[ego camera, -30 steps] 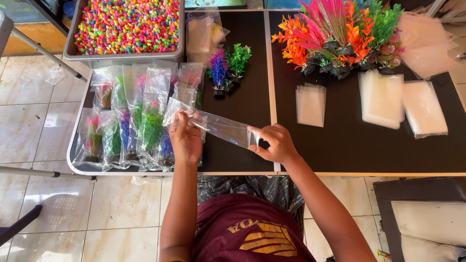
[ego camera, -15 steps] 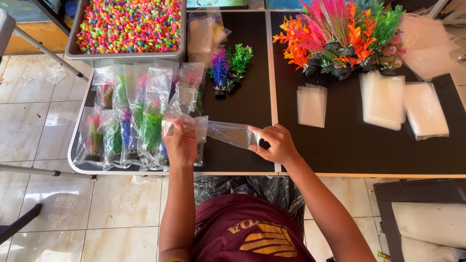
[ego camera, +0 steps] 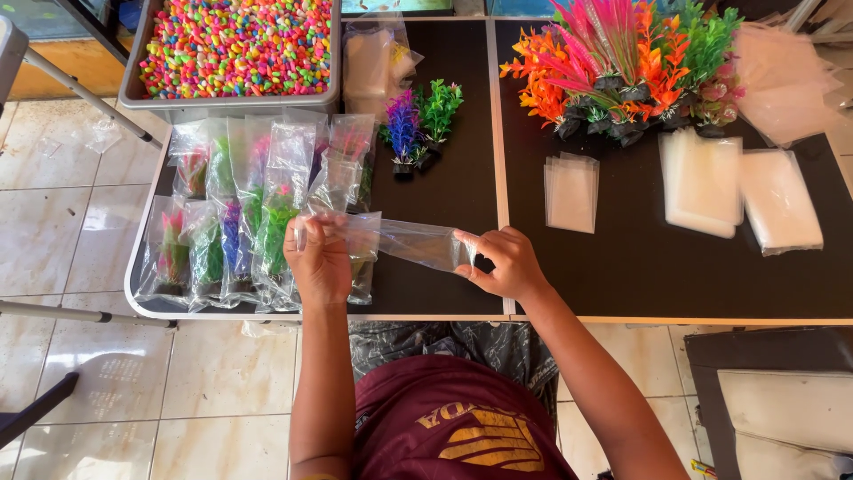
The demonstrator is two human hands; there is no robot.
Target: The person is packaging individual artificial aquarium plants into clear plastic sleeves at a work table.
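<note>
Two hands (ego camera: 317,258) (ego camera: 503,264), clear bag (ego camera: 404,242) stretched sideways, seemingly empty

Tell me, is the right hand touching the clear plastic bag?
Touching. The head view shows the right hand pinching one end of the clear plastic bag between its fingertips, with no gap, while the left hand holds the other end.

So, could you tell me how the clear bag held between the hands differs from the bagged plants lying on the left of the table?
The clear bag looks empty and see-through, while the bagged plants each hold a coloured plastic plant. The clear bag is held above the table, stretched between the left hand and right hand; the bagged plants lie flat in overlapping rows. Both are narrow transparent plastic sleeves.
</note>
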